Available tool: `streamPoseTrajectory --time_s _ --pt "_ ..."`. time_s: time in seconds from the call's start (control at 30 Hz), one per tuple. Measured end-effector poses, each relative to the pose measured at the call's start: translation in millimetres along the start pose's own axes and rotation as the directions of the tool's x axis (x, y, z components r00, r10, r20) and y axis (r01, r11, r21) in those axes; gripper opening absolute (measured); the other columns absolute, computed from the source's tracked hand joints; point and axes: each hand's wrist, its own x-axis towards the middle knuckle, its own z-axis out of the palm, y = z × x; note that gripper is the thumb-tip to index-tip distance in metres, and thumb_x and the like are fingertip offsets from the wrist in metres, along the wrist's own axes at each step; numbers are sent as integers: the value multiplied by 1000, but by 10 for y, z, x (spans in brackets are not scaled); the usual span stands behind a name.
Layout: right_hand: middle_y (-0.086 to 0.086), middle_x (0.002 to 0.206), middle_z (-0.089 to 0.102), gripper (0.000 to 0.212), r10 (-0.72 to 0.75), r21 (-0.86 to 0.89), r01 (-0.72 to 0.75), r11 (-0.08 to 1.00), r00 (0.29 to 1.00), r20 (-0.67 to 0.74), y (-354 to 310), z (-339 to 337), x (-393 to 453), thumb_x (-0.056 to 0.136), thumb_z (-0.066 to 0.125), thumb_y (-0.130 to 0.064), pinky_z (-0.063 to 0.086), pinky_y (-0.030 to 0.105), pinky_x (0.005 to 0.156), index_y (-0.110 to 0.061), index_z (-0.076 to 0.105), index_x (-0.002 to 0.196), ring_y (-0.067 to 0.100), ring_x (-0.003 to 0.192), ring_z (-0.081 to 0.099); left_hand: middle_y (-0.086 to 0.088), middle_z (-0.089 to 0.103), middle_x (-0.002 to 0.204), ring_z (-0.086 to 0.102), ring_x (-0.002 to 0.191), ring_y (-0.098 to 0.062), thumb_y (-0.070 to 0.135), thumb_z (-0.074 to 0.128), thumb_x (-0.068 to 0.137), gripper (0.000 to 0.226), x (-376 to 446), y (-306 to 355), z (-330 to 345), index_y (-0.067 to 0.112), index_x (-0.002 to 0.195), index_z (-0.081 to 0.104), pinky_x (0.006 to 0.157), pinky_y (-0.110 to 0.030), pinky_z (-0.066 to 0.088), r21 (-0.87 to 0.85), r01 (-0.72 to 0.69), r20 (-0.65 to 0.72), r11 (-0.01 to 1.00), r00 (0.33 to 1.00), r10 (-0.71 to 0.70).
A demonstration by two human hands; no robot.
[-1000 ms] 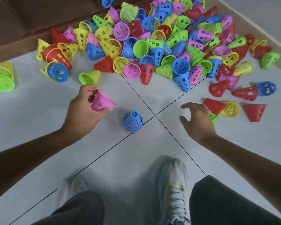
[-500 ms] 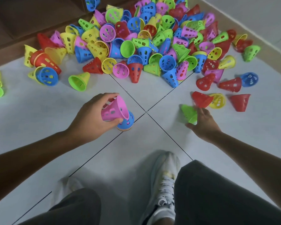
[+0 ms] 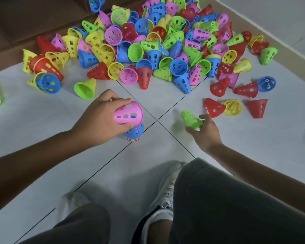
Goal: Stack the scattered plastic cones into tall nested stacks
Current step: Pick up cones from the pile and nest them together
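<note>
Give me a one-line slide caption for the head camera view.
Left hand lowers a pink cone onto the blue-topped stack while right hand picks up a green cone.

1. The floor [image 3: 42,131] is pale tile, crossed by dark grout lines that meet near the middle of the view.
2. A big pile of cones [image 3: 157,43] in red, yellow, blue, green and pink lies on it at the far side, against a brown wooden base [image 3: 5,55].
3. A short stack topped by a blue cone [image 3: 134,132] stands beside the grout crossing.
4. Loose cones lie apart from the pile: a green cone [image 3: 84,88] on its side and a red cone [image 3: 257,108] at the right.
5. A white shoe [image 3: 165,196] rests on the tile.
</note>
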Motion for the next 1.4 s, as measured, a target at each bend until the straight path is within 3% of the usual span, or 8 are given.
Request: streamPoseTrajectory --time_s 0.17,0.33,0.4,0.6,0.8,0.9,1.0,1.4 --pt "-4 116 58 73 27 397 -54 916 997 73 -652 -54 -178 75 83 -28 44 25 76 -24 49 139 6 91 57 3 44 106 57 93 -17 32 88 66 66 69 4 87 21 127 66 92 -31 48 45 56 132 997 989 -62" --pt "-3 103 69 44 -156 600 41 799 978 142 -1213 22 -387 75 84 -22 50 13 70 -22 64 114 12 88 63 0 50 116 59 99 -21 28 85 68 67 99 -32 283 16 130 62 92 -32 47 38 69 134 997 988 -73" --pt "-1 103 72 41 -262 620 110 777 952 159 -1318 106 -456 76 85 -22 55 23 80 -19 65 111 15 94 67 -1 51 116 55 93 -17 27 86 69 71 94 -59 286 15 133 58 86 -28 44 19 68 120 998 990 -70" --pt "-18 110 68 51 -465 401 343 849 846 262 -1294 386 -493 72 87 -29 48 29 98 -29 63 117 4 106 62 2 61 114 52 88 -9 33 86 72 64 -9 -343 35 17 128 60 83 -21 42 40 126 119 991 984 -130" --pt "-10 106 66 52 -489 124 480 869 793 364 -1256 598 -330 75 80 -28 50 25 84 -32 58 122 6 94 59 5 64 111 58 99 -12 33 84 75 49 -79 -705 -358 17 117 65 81 -22 43 125 235 106 964 963 -248" --pt "-9 120 59 56 -514 20 549 836 769 380 -1197 709 -203 78 78 -27 44 24 90 -30 55 129 14 110 50 6 64 106 58 96 -11 32 83 76 43 -115 -820 -540 17 113 66 78 -20 40 141 291 84 946 949 -304" --pt "-13 128 50 57 -503 -29 564 825 758 416 -1152 765 -116 79 76 -31 45 30 93 -35 51 131 14 117 44 6 64 105 59 96 -12 32 82 78 39 -165 -878 -739 18 111 66 80 -22 41 174 335 76 926 933 -352" --pt "-2 104 62 52 -491 -34 576 816 724 485 -1699 1082 43 81 76 -26 43 27 73 -33 50 126 17 92 56 11 63 107 55 97 -9 40 73 85 32 -566 -1091 -1737 26 112 65 85 -24 44 357 379 10 854 913 -409"
